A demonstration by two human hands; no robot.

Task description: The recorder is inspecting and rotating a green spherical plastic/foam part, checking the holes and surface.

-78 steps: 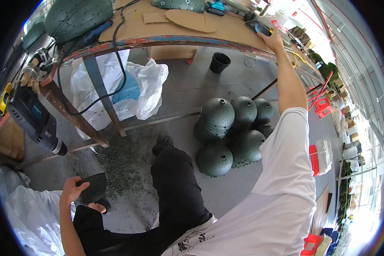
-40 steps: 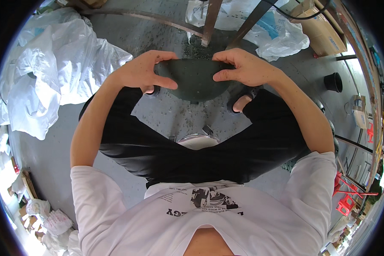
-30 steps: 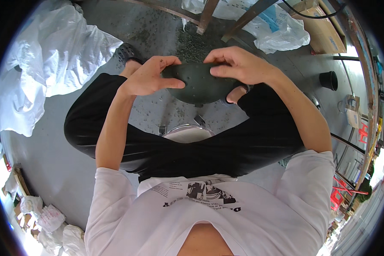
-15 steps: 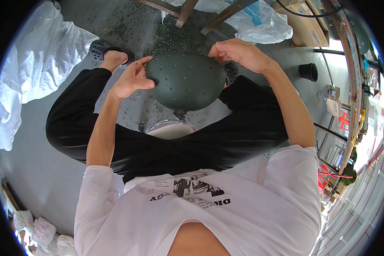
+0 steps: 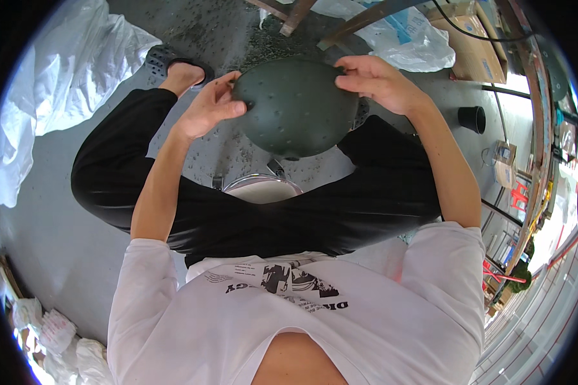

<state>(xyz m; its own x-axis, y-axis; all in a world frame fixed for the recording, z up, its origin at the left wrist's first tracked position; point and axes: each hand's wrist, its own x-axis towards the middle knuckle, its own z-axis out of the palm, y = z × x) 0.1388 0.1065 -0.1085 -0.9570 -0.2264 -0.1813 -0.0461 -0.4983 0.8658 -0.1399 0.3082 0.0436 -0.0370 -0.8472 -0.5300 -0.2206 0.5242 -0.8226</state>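
I sit on a round metal stool [image 5: 261, 190] and hold a dark green dome-shaped shell [image 5: 295, 109] studded with small bumps above my knees. My left hand [image 5: 209, 106] grips its left rim, fingers curled over the edge. My right hand [image 5: 376, 82] holds the upper right rim, fingertips on the top. The dome's rounded outer side faces the camera.
White plastic sheeting [image 5: 58, 83] lies bunched on the grey floor at the left. Table legs [image 5: 295, 16] and a clear plastic bag [image 5: 398, 38] stand ahead. A cardboard box [image 5: 472, 45] and a small black pot [image 5: 472, 119] sit at the right. Green shavings litter the floor.
The dome has turned in my hands from its flatter side to its bumpy rounded side and come closer to the camera. Both hands stayed on its rim.
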